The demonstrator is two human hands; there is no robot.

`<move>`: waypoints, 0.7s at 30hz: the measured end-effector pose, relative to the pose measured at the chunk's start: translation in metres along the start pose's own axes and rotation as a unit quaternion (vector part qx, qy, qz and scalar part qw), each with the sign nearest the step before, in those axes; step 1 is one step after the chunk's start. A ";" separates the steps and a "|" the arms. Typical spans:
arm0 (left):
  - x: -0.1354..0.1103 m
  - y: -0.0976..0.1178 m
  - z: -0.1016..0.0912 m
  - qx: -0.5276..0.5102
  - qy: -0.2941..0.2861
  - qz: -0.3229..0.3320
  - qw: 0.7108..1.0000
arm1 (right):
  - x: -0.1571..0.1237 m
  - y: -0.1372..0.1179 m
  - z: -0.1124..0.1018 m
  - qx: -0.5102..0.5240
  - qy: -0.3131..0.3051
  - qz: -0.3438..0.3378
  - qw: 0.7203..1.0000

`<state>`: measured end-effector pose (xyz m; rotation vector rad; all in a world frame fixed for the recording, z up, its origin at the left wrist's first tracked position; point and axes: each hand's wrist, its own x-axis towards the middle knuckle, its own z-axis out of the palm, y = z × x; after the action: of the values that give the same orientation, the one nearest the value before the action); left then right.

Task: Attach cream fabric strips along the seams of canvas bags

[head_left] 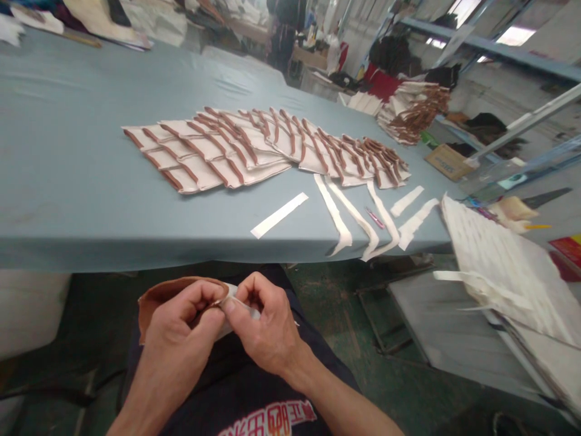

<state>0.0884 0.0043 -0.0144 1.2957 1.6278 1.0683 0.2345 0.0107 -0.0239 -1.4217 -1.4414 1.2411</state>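
Observation:
Both hands work close together over my lap, below the table's front edge. My left hand (181, 330) pinches a brown leather piece (158, 297) with its fingers closed. My right hand (265, 324) is closed too, pinching a white strip (247, 310) against the same piece. The fingertips of both hands meet at the piece's edge. On the grey-blue table (68, 181) above lies a fanned row of cream pieces with brown trim (254, 148).
Several loose white strips (279, 215) lie near the table's front edge, some hanging over it. A small pink tool (374, 218) rests among them. A stack of cream sheets (494, 260) sits at the right. More trimmed pieces (413, 112) pile up at the far right.

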 end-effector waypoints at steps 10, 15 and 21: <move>-0.015 -0.011 0.011 0.021 0.066 0.059 0.996 | -0.004 0.006 0.012 0.082 0.017 0.037 0.996; -0.008 -0.015 0.006 0.032 0.003 0.025 0.999 | -0.004 0.019 0.017 0.143 0.000 0.049 0.988; -0.006 -0.022 0.006 -0.004 -0.046 -0.033 0.998 | 0.000 0.030 0.020 0.184 -0.023 0.068 0.980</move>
<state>0.0876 -0.0035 -0.0370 1.2585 1.5859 0.9611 0.2233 0.0056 -0.0578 -1.2578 -1.0862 1.5443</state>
